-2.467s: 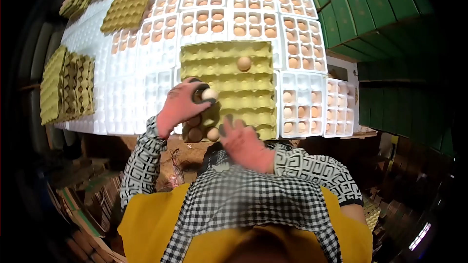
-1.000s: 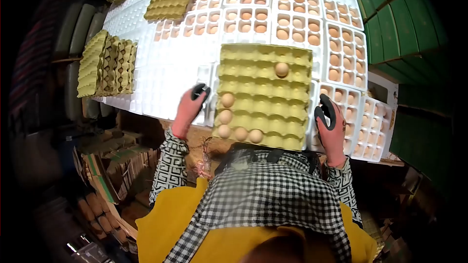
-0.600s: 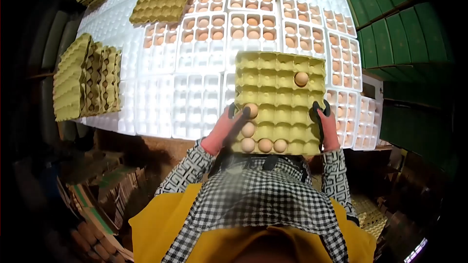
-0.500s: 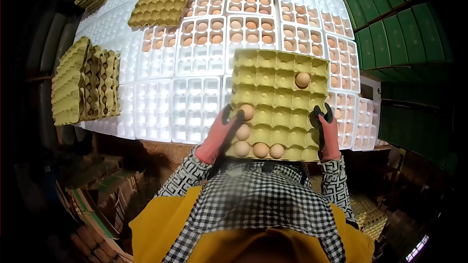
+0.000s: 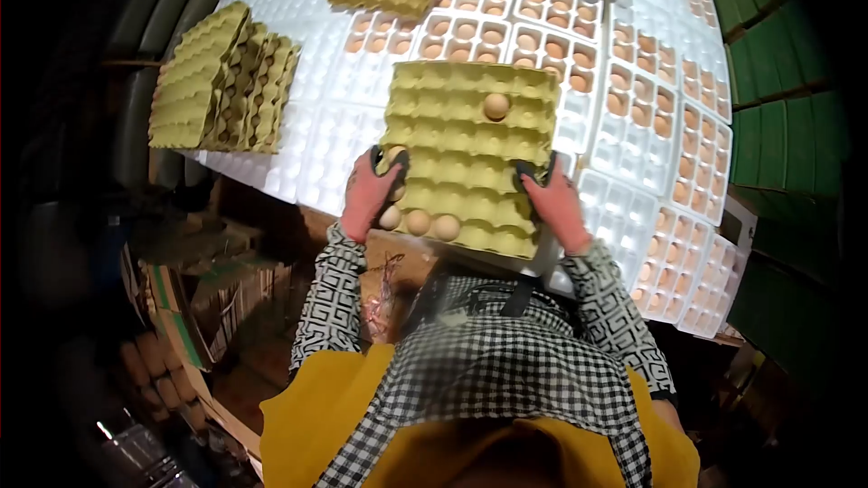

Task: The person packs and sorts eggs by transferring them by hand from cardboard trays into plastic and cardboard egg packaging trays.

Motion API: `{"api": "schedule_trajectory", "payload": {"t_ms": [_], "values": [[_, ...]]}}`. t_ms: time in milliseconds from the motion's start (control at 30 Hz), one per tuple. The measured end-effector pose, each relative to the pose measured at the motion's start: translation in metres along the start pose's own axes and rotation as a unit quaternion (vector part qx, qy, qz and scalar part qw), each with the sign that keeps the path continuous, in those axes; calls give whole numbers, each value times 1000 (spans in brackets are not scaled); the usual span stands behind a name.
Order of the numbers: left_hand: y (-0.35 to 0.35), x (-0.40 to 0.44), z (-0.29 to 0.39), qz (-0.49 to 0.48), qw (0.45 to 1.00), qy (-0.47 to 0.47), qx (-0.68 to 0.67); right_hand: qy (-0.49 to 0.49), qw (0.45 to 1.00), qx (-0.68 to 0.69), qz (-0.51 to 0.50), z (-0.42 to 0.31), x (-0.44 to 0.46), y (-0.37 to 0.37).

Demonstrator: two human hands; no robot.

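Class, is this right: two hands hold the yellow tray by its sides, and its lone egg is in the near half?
"Near half" is wrong: the head view shows the lone egg in the far half of the tray. The rest stands.

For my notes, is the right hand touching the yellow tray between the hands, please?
Touching: the head view shows the right hand clasping the yellow tray by its edge, thumb on top.

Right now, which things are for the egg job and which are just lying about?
In the job:
- left hand and right hand, gripping the tray's sides
- yellow pulp egg tray
- brown eggs in it
- probably the white egg trays around it

Seemingly just about:
- green boxes on the right
- cardboard pieces, lower left
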State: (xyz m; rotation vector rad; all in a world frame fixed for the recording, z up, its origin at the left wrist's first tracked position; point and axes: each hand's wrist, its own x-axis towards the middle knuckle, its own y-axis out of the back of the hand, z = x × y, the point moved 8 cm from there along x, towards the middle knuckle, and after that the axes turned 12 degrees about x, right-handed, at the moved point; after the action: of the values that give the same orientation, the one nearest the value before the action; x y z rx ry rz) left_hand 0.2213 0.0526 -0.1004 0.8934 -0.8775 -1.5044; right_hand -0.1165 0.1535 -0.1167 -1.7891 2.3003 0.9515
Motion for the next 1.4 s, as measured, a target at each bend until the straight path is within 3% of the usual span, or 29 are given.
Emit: {"api": "schedule_trajectory", "payload": {"t_ms": [67, 133, 200, 267, 333, 400, 433, 467, 500, 533, 567, 600, 633, 667, 767, 800, 833, 867, 933, 1000, 1033, 1100, 1133, 1167, 1200, 1267, 1300, 1333, 1400], "values": [[39, -7, 51, 74, 985, -76, 135, 200, 940, -232, 149, -46, -31, 24], [48, -1, 74, 26, 982, -86, 166, 192, 961, -192, 54, -86, -62, 13], [38, 4, 83, -37, 959, -120, 256, 206, 940, -237, -134, -106, -91, -45], [40, 17, 79, -80, 962, -146, 218, 274, 862, -409, -120, -97, -106, -97], [41, 28, 54, -129, 980, -146, 34, 316, 866, -377, -95, -97, -104, -110], [48, 37, 22, -210, 945, -83, -237, 299, 923, -226, -81, -93, -101, -85], [53, 36, 4, -234, 869, -12, -435, 247, 966, -48, -61, -78, -103, -64], [56, 37, -13, -247, 749, 57, -612, 114, 971, 167, -126, -53, -95, -58], [52, 40, -29, -298, 688, 30, -661, 59, 938, 310, -142, -67, -100, -53], [57, 37, -28, -298, 723, 29, -623, 2, 882, 446, -155, -81, -107, -49], [56, 34, -19, -316, 842, -46, -435, 65, 897, 402, -169, -90, -105, -54], [53, 29, -5, -315, 915, -119, -224, 137, 948, 248, -147, -105, -106, -64], [58, 16, 27, -307, 928, -203, -52, 130, 976, 6, -173, -119, -106, -90], [47, 3, 43, -359, 877, -238, 215, 115, 947, -235, -189, -128, -105, -111], [28, -4, 46, -297, 857, -314, 281, 142, 874, -395, -245, -107, -92, -164], [28, -2, 48, -296, 847, -334, 289, 130, 924, -275, -232, -111, -87, -154], [26, -5, 47, -299, 837, -351, 295, 115, 957, -151, -221, -108, -85, -137], [30, -5, 43, -286, 873, -341, 199, 95, 973, -26, -211, -101, -84, -119], [50, 5, 29, -241, 919, -311, 8, 2, 913, 361, -187, -91, -78, -89], [49, 16, -15, -331, 876, -32, -351, 16, 866, 462, -192, -117, -86, -78], [62, 17, -6, -332, 845, -2, -420, 102, 919, 310, -220, -131, -83, -84], [68, 25, -32, -160, 890, -133, -406, 206, 954, -60, -209, -152, -87, -113], [54, 34, -44, -201, 796, -32, -570, 220, 922, -263, -177, -162, -93, -136], [56, 37, -32, -243, 699, 53, -670, 262, 888, -348, -145, -149, -97, -172], [63, 42, -29, -183, 760, 56, -621, 302, 844, -428, -116, -134, -95, -199], [65, 49, 5, -212, 714, 17, -667, 267, 841, -426, -202, -132, -91, -203], [67, 48, 25, -203, 748, -27, -631, 254, 834, -422, -248, -130, -92, -201], [68, 46, 42, -162, 812, -69, -557, 262, 877, -341, -215, -135, -92, -180], [67, 36, 98, -163, 852, -116, -483, 273, 936, -172, -140, -128, -92, -113]]}}
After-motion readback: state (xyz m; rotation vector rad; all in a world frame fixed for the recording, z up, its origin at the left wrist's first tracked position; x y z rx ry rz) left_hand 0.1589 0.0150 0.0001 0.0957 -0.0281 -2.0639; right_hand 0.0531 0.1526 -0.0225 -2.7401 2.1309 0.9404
